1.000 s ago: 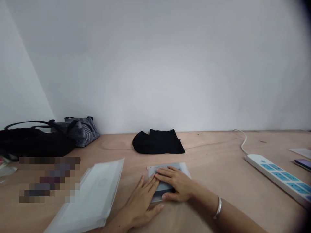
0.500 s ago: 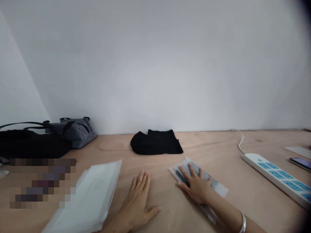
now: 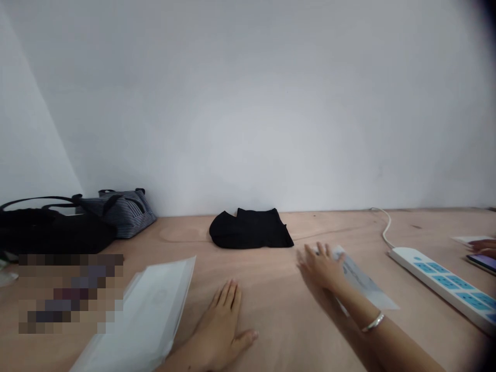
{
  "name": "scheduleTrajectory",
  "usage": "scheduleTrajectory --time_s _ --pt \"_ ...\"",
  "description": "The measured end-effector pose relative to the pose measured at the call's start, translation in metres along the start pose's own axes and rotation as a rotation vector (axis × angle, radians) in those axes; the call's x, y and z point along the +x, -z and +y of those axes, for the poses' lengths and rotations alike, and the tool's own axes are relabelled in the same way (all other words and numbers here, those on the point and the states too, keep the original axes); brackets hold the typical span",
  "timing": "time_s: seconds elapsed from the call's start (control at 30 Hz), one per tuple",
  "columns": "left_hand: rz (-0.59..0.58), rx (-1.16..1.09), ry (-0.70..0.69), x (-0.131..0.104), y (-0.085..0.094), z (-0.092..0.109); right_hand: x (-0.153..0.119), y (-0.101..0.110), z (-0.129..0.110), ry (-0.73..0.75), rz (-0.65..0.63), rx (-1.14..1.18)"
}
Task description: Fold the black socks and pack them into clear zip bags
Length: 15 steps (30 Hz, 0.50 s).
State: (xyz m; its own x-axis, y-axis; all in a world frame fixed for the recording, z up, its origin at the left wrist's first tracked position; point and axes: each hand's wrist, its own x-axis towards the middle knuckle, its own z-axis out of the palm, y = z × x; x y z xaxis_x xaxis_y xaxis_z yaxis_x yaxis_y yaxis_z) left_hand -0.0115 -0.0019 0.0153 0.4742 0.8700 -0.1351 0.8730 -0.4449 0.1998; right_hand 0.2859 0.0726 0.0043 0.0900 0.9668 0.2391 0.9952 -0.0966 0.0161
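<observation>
My left hand (image 3: 222, 325) lies flat on the wooden table (image 3: 271, 330), fingers stretched and thumb out, holding nothing. To its left is a stack of whitish clear plastic bags (image 3: 151, 299). My right hand (image 3: 324, 266), with a silver bangle on the wrist, has its fingers spread at the left edge of a flat clear plastic packet (image 3: 366, 284) with dark print. The hand and forearm hide part of the packet; whether the palm rests on it or hovers, I cannot tell. Beyond both hands a folded black cloth (image 3: 250, 229) lies near the wall.
At the right are a white power strip (image 3: 445, 281) with blue sockets, a phone (image 3: 482, 262) and another person's hand (image 3: 484, 245) over a pale sheet. A striped bag (image 3: 129, 214) and a black bag (image 3: 54, 230) stand at the left, behind a blurred-out patch.
My right hand has moved forward, and the packet has shifted right, now showing more to the hand's right. Another person's hand has appeared at the right edge. My left hand has barely moved.
</observation>
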Motion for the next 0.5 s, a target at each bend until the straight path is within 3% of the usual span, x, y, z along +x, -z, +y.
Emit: scheduleTrajectory --time_s 0.1,0.2,0.37,0.5 --pt "-0.069 0.068 -0.01 0.02 0.016 -0.008 0.005 0.007 -0.033 0.363 -0.029 0.131" --pt "0.043 0.132 -0.017 0.053 0.032 -0.026 0.012 0.006 -0.062 0.549 -0.056 0.171" --pt "0.245 0.186 0.024 0.098 0.047 -0.066 0.032 -0.002 -0.088 0.467 -0.016 0.139" --pt "0.29 0.233 0.115 0.115 0.049 -0.084 0.051 -0.007 -0.101 0.289 0.039 0.108"
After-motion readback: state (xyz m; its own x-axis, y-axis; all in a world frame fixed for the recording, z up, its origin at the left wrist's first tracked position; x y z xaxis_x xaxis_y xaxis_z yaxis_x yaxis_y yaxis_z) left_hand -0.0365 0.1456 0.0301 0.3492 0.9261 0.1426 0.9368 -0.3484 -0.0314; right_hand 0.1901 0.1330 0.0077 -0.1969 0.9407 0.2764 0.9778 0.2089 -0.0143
